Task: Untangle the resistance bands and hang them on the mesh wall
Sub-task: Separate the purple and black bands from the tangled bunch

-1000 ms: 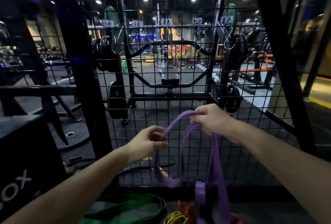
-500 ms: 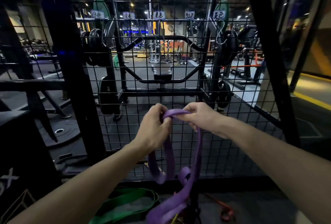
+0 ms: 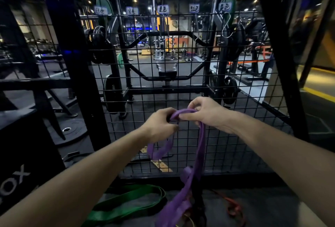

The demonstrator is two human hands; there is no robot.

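Observation:
A purple resistance band (image 3: 200, 147) hangs in loops from both my hands in front of the black mesh wall (image 3: 181, 85). My left hand (image 3: 161, 124) grips the band's top from the left. My right hand (image 3: 204, 111) pinches the same top fold from the right, the two hands almost touching. The band's lower end trails down to the floor pile. A green band (image 3: 130, 201) lies on the floor at lower left, and a red band (image 3: 233, 206) at lower right. A metal S-hook (image 3: 226, 25) hangs high on the mesh under small blue labels (image 3: 162, 9).
A black plyo box (image 3: 27, 154) stands close at the left. A thick black upright post (image 3: 76, 67) borders the mesh on the left, another (image 3: 279, 54) on the right. Behind the mesh are a squat rack and weight plates.
My left hand has come up and across to meet my right hand at the band's top. The hanging loops have shifted and the lower loop has shortened.

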